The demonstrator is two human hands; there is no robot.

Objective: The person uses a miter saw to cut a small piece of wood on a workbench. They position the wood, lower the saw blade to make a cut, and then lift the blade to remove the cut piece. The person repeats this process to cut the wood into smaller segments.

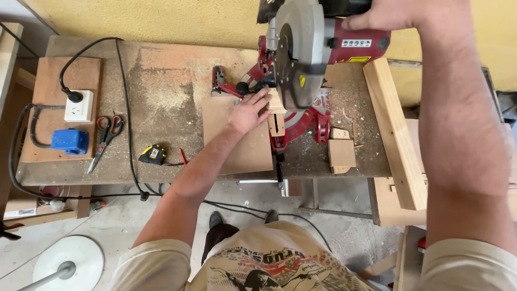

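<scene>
Pressing down with your left hand (249, 112), you held a small wood piece (277, 103) against the red mitre saw (301, 54), fingers flat and spread, nothing clasped. The piece sat on the saw's base just beside the blade guard, with a thin brown board (237, 148) under your palm. Your right hand (385, 13) was closed around the saw handle at the top. On the worktop (161, 81) lay scissors (105, 137), a tape measure (153, 154) and offcuts (341, 153), well apart from the blade.
</scene>
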